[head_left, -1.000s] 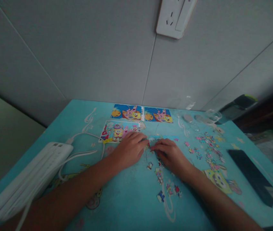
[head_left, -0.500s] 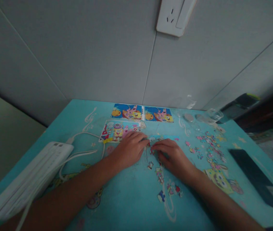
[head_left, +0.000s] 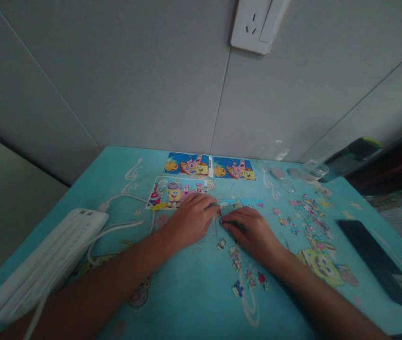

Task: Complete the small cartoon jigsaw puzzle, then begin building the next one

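My right hand (head_left: 255, 236) pinches a small jigsaw puzzle piece (head_left: 221, 221) between thumb and fingertips, just above the table. Facing it from the left, my left hand (head_left: 193, 219) has its fingers curled and pressed together; what they hold, if anything, is hidden. A reddish piece (head_left: 218, 213) shows at the left fingertips. Behind the hands lies a strip of joined puzzle pieces (head_left: 241, 203), partly covered by them. Nearer to me are a loose piece (head_left: 221, 243), a small cluster of pieces (head_left: 235, 258) and a blue piece (head_left: 237, 288).
Many loose pieces (head_left: 310, 215) are spread at the right. Cartoon picture cards (head_left: 186, 164) lie along the wall, one partly under my left hand. A white power strip (head_left: 45, 264) with cables stands left, a dark flat object (head_left: 374, 259) right, a clear container (head_left: 316, 170) at the back right.
My right hand's fingers have drawn together into a tighter pinch, with the piece shifted slightly left and up. My left hand has stayed almost in place.
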A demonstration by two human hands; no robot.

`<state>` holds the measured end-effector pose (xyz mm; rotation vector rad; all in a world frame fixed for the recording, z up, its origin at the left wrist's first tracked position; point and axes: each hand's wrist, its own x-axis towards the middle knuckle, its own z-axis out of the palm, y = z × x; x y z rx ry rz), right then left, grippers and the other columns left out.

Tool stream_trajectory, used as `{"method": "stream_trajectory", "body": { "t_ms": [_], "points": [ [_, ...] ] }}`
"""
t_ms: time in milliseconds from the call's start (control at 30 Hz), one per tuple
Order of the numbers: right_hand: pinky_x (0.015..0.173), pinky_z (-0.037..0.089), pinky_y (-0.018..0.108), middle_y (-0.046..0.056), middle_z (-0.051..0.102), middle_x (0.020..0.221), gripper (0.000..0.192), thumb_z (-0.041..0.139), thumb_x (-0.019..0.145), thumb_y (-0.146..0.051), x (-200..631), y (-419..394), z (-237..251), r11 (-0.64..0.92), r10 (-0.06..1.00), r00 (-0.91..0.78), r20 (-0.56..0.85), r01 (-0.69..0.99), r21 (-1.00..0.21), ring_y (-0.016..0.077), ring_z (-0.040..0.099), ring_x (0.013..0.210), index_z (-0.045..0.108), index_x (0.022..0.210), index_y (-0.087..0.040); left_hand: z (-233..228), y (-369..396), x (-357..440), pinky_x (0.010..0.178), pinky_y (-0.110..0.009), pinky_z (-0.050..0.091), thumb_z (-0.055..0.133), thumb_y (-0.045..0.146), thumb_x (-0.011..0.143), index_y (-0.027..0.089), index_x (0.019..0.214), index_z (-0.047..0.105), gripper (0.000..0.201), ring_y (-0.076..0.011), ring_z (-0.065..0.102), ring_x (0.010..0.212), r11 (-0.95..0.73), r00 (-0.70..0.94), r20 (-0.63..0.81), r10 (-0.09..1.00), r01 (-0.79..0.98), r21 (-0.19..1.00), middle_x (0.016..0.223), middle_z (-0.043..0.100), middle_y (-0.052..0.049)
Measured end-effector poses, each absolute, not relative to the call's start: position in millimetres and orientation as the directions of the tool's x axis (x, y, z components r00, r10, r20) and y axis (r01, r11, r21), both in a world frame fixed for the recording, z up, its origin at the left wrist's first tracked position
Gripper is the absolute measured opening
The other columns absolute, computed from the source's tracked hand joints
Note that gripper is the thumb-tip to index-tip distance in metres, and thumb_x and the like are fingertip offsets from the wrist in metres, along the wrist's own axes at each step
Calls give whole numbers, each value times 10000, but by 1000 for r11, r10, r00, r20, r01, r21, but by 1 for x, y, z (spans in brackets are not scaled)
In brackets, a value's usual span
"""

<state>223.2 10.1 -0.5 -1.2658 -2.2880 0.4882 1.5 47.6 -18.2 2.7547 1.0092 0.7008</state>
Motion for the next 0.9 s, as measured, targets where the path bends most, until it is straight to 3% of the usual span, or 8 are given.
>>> {"method": "stream_trajectory", "body": {
  "t_ms": [267, 533, 900],
  "points": [
    [853, 463, 381, 89, 738, 967, 203, 523, 1006, -255, 218, 16, -1, 527, 845, -432, 316, 775, -349, 223, 643, 894, 716, 981, -196, -18, 48, 2, 1051, -467, 418, 539, 67, 885, 197, 1148, 660, 317, -239, 567, 1160, -767, 667, 382, 640, 583, 268, 1183, 647, -75],
    [814, 393, 392, 80, 707, 937, 154, 544, 998, -199, 216, 15, 3, 684, 708, -663, 245, 729, -4, 235, 579, 878, 692, 1031, -175, -18, 48, 3, 1058, -461, 414, 545, 97, 907, 179, 1135, 665, 270, -244, 563, 1171, -764, 666, 377, 643, 591, 259, 1179, 648, -84],
    [844, 405, 396, 84, 694, 1008, 151, 586, 972, -179, 217, 9, 4, 675, 726, -659, 198, 738, -18, 246, 575, 927, 692, 1079, -186, -17, 47, 2, 1060, -463, 412, 542, 97, 914, 192, 1163, 662, 292, -244, 560, 1180, -763, 672, 365, 645, 592, 259, 1191, 644, -81]
  ]
}}
